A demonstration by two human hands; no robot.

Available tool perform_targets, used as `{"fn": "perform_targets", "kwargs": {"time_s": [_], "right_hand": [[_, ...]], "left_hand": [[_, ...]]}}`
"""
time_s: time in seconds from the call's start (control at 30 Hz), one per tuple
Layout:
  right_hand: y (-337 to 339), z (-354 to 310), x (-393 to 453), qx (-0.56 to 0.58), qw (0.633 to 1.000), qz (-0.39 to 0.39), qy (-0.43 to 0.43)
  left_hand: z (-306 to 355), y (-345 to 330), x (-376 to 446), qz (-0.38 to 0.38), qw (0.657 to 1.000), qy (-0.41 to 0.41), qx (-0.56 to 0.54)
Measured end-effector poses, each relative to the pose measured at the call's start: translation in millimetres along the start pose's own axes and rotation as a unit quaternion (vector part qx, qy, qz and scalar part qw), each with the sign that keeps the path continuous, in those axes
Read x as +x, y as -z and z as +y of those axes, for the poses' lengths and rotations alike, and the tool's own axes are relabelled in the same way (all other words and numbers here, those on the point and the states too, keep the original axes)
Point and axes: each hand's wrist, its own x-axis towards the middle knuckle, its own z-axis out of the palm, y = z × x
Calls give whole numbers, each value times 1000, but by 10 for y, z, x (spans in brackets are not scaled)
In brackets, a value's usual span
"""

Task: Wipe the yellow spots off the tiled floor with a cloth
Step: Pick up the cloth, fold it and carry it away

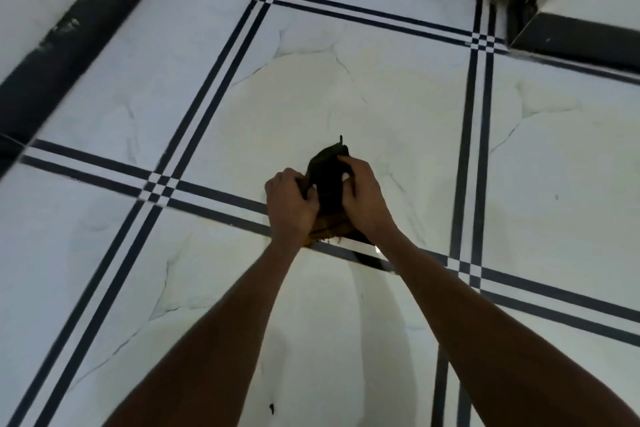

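Observation:
A dark cloth (pixel 327 180) is bunched up between both of my hands above the white tiled floor (pixel 346 97). My left hand (pixel 291 204) grips its left side and my right hand (pixel 363 198) grips its right side with fingers curled over the top. The lower part of the cloth (pixel 332 225) shows yellow-brown staining. A thin yellow smear (pixel 310 244) lies on the floor just under my left wrist, at the dark tile border. Whatever lies beneath the cloth and hands is hidden.
The floor has white marbled tiles with double dark border lines (pixel 214 80). A dark skirting (pixel 52 55) runs along the left wall, and a dark step edge (pixel 571 42) sits at the upper right. A small dark speck (pixel 272 407) lies near the bottom.

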Motion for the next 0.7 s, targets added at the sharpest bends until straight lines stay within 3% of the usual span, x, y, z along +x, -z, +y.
{"fn": "perform_targets", "kwargs": {"time_s": [0.1,0.23,0.43,0.53,0.7], "right_hand": [[338,-463,-89,84,989,9,-122],[879,-1227,-185,200,953,-14,-229],[1945,-2934,-646,341,873,-139,-318],[2365,-3749,-969,439,827,-159,-313],[3177,-5210,-1551,508,809,-119,-269]], "left_hand": [[416,451,-151,-66,993,43,-84],[1070,1351,-423,-128,981,30,-145],[2529,3211,-919,-227,952,22,-203],[3194,4081,-1179,-242,947,8,-209],[4032,5429,-1545,-224,961,-3,-160]]}}
